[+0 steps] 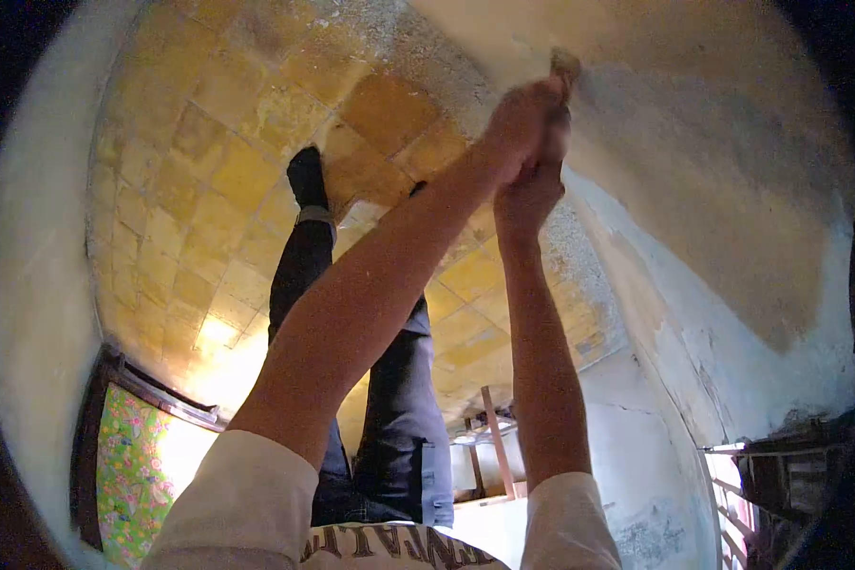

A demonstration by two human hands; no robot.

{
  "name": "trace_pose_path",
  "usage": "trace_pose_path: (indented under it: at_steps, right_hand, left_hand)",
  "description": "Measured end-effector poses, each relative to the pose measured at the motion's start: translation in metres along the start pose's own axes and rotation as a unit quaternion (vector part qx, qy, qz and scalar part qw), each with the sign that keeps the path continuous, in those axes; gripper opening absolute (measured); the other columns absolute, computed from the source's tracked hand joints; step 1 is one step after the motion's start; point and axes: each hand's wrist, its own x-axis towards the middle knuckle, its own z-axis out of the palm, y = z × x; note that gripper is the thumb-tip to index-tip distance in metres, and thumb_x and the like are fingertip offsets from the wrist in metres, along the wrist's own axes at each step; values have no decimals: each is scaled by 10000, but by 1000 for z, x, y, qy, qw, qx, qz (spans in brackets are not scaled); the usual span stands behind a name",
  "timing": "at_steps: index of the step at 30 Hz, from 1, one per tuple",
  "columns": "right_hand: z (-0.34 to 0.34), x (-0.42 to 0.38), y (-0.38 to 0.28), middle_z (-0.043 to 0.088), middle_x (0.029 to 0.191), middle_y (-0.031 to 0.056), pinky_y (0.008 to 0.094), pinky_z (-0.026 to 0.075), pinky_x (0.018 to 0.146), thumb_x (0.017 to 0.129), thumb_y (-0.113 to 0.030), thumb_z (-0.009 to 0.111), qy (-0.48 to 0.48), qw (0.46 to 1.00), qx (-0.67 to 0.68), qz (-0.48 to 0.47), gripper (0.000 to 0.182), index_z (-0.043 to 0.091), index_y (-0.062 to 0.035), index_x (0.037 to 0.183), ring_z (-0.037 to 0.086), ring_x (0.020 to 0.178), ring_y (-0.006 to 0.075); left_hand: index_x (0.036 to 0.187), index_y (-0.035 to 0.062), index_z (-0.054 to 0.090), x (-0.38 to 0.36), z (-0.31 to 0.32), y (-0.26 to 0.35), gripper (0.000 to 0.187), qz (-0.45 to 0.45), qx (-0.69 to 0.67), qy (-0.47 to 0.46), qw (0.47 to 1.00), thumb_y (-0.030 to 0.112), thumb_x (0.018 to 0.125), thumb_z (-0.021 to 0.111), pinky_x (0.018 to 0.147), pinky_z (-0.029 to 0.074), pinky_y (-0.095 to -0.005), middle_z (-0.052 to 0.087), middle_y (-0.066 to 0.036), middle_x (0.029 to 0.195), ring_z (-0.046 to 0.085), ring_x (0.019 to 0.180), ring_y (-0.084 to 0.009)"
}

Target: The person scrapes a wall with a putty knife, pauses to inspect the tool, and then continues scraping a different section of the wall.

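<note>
Both my hands are close together at the upper right, one beyond the other, by the stained wall [693,180]. My left hand [524,119] is the farther one, wrapped round a brownish tool [565,66] whose end is at the wall surface. Just below it, my right hand [530,195] is closed at the lower part of the same tool. The tool's handle is mostly hidden by my fingers, and its exact kind is too blurred to tell.
Worn yellow tiles [237,171] cover the floor around my legs [399,418]. A floral curtain [133,465] hangs in a dark-framed opening at the lower left. Wooden pieces [497,442] stand behind me, and a barred window [731,503] is at the lower right.
</note>
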Motion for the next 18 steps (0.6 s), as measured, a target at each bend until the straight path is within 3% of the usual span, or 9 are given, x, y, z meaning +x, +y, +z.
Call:
trace_pose_path:
  at_steps: [2, 8, 11, 14, 17, 18]
  right_hand:
    - [8, 12, -1, 657, 857, 213, 442, 497, 635, 995, -387, 439, -12, 1000, 13, -19, 338, 514, -63, 1058, 658, 811, 410]
    - [-1, -13, 0, 651, 849, 217, 424, 498, 634, 992, -387, 457, -8, 999, 6, 49, 346, 518, -51, 1047, 655, 814, 407]
    - [12, -17, 8, 646, 842, 229, 493, 490, 598, 994, -317, 456, -5, 1000, 10, 0, 278, 505, -49, 1052, 632, 780, 461]
    - [26, -18, 12, 655, 793, 204, 498, 494, 626, 985, -323, 476, 41, 998, 54, -16, 283, 520, -47, 1030, 640, 777, 454]
    - [4, -6, 19, 651, 732, 153, 437, 492, 513, 971, -326, 504, -3, 999, 48, 3, 275, 533, -55, 1006, 656, 634, 357]
    - [-15, 1, 21, 640, 729, 128, 386, 463, 474, 964, -335, 514, -90, 979, 156, 96, 279, 538, -57, 982, 623, 582, 292]
  left_hand:
    - [823, 117, 486, 5, -1, 15, 320, 45, 9, 2, 999, 391, 988, 499, 464, 371, -249, 465, 28, 652, 412, 541, -72]
    - [818, 123, 488, -7, -4, -1, 299, -62, 30, 9, 998, 372, 979, 522, 459, 349, -227, 452, 33, 641, 407, 539, -63]
    - [817, 123, 492, -7, -8, 3, 294, -49, 11, 20, 999, 367, 978, 526, 460, 346, -221, 453, 32, 646, 412, 541, -66]
    - [820, 122, 495, -3, -17, 1, 299, -31, 37, 1, 999, 374, 976, 532, 465, 358, -227, 446, 33, 648, 406, 541, -67]
    - [842, 101, 511, 0, -14, -11, 313, -17, 9, -14, 1000, 380, 982, 518, 512, 429, -264, 505, 2, 672, 493, 577, -98]
    - [851, 88, 519, -1, -11, -14, 327, -10, 29, -7, 1000, 385, 986, 505, 545, 450, -282, 535, -16, 695, 526, 602, -119]
